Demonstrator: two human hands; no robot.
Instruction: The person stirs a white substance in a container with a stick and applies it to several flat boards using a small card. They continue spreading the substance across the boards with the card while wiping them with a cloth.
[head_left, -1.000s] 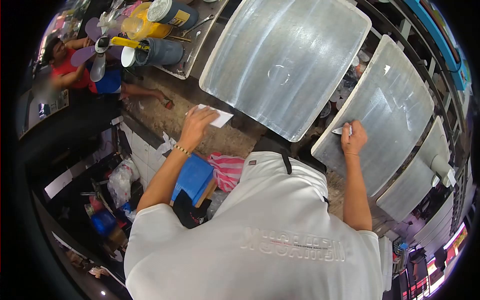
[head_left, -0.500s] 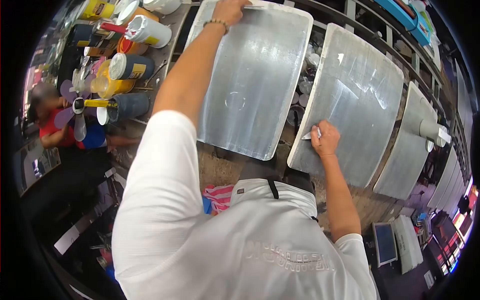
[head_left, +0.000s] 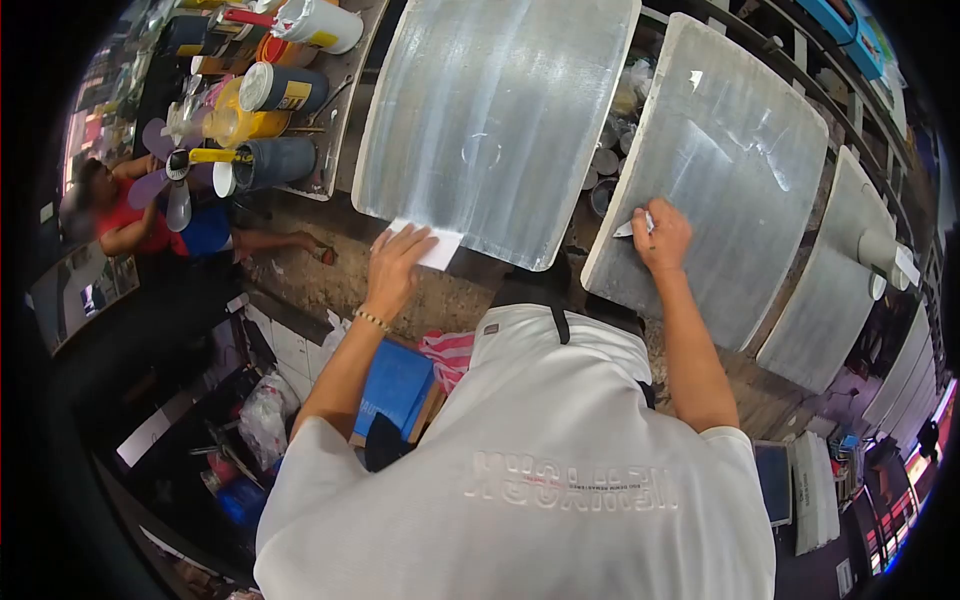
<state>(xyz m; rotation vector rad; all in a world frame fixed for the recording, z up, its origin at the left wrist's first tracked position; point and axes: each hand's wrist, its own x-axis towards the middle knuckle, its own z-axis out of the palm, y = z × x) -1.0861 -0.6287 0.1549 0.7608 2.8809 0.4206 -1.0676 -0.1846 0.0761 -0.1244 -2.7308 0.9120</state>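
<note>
My left hand (head_left: 395, 265) grips a flat white piece (head_left: 441, 249) at the near left corner of a large grey panel (head_left: 500, 110) streaked with white. Part of the piece sticks out past the panel's near edge. On the second grey panel (head_left: 730, 160), to the right, rests my right hand (head_left: 661, 238), closed around a small white item (head_left: 630, 227) whose pointed end shows left of the fingers. The rest of that item is hidden in the fist. A faint round mark shows on the first panel.
Tubs and a dark bucket (head_left: 275, 163) stand on a table at the left, beside a fan (head_left: 177, 170). A person in red (head_left: 135, 215) sits behind it. Another panel (head_left: 830, 290) with a white cylinder (head_left: 878, 250) lies right. A blue box (head_left: 395, 385) is below my left arm.
My left hand has come back from the first panel's far edge to its near left corner, with the white piece in view again. My right hand stays at the second panel's left side.
</note>
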